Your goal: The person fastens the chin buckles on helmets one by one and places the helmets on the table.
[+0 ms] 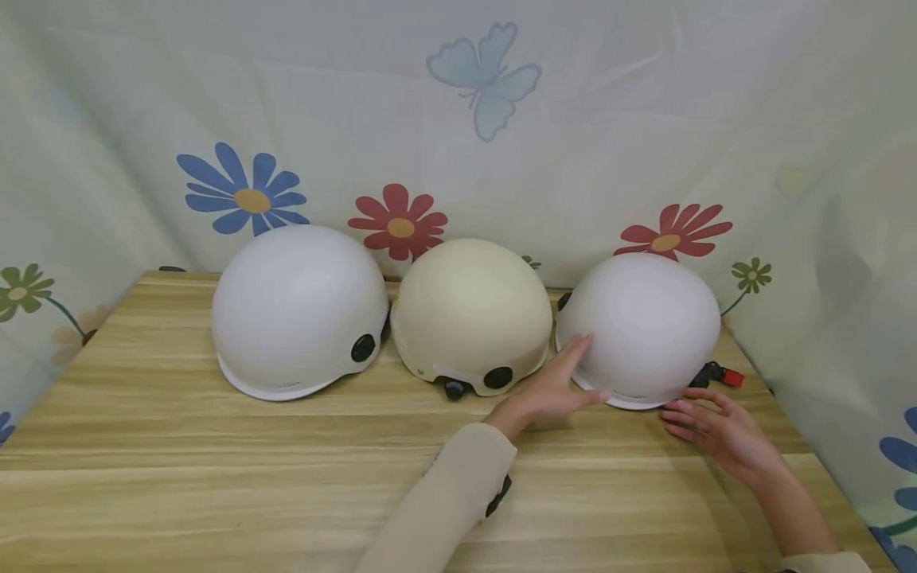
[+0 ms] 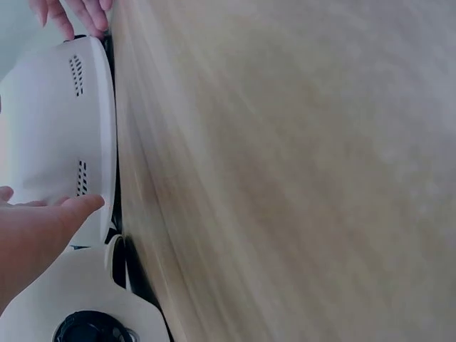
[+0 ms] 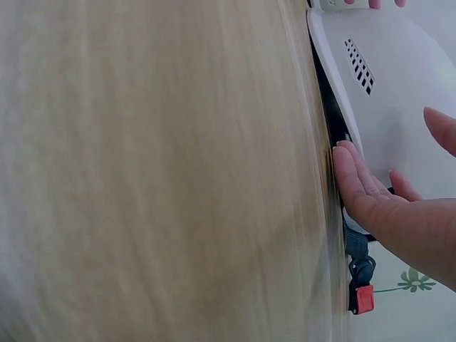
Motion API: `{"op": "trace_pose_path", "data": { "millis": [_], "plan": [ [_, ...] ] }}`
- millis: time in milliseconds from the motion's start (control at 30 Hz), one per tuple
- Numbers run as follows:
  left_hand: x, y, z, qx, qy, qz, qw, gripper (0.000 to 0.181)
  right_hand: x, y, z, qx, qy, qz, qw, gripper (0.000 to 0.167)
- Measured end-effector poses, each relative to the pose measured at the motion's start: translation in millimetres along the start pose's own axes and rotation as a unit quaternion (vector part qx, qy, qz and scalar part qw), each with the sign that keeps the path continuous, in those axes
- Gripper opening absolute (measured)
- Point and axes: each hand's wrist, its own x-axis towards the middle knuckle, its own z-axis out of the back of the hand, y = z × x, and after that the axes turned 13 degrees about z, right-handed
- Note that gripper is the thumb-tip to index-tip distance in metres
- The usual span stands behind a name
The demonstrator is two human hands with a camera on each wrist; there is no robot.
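Note:
Three helmets stand in a row on a wooden table. The right white helmet has both hands at it. My left hand lies at its left front side, thumb by the brim and fingers along the shell. My right hand is at its lower right edge, fingertips by the rim; in the right wrist view the fingers are fairly straight beside the brim. A black strap with a red buckle sticks out on that side. The cream helmet sits just left of my left hand.
Another white helmet stands at the left, close beside the cream one. The wooden table reaches back to a flower-printed cloth, which also hangs along both sides.

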Motion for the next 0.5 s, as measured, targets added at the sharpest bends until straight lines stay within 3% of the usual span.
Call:
{"op": "trace_pose_path", "data": {
  "millis": [167, 500],
  "plan": [
    [-0.7, -3.2, 3.3, -0.008, 0.010, 0.006, 0.9999, 0.083, -1.3, -2, 1, 0.018, -0.002, 0.014, 0.9997, 0.028],
    [-2.8, -12.5, 10.1, 0.028, -0.004, 0.018, 0.9994, 0.082, -2.7, 8, -5, 0.117, 0.009, 0.061, 0.9912, 0.023]
  ]
}}
